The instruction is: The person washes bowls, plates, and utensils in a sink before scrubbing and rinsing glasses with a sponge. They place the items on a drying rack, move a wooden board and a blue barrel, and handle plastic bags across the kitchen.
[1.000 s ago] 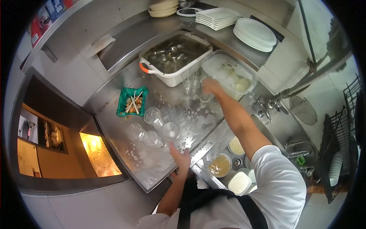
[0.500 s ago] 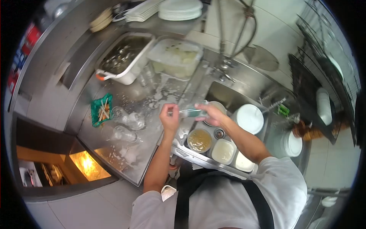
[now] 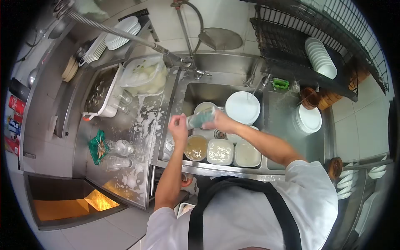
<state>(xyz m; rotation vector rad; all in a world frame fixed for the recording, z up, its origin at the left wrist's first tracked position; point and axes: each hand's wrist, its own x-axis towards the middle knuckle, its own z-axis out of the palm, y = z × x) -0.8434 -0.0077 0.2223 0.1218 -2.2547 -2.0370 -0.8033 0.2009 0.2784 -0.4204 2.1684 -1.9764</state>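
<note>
Over the sink's left edge, a clear drinking glass (image 3: 196, 119) lies on its side in the air between my hands. Blue-green material, apparently a scouring pad, shows inside it; its exact shape is blurred. My left hand (image 3: 178, 127) is closed at the glass's left end. My right hand (image 3: 221, 121) is closed around its right end, with some fingers hidden. Below in the sink (image 3: 187, 98) stand a round tub of brownish liquid (image 3: 196, 148), a square tub of whitish, foamy liquid (image 3: 220, 152) and another pale tub (image 3: 247, 154). White plates (image 3: 242, 107) are stacked behind them.
Wet glasses (image 3: 121, 162) lie on the soapy left counter (image 3: 137, 183) beside a green bag with sticks (image 3: 98, 148). Behind are a white bin of cutlery (image 3: 109, 109) and a clear plastic tub (image 3: 143, 75). A black rack (image 3: 275, 39) overhangs the right basin (image 3: 279, 143).
The head view has turned, so the sink and right basin show more fully. Both hands still hold the glass, which has tilted, its right end now higher.
</note>
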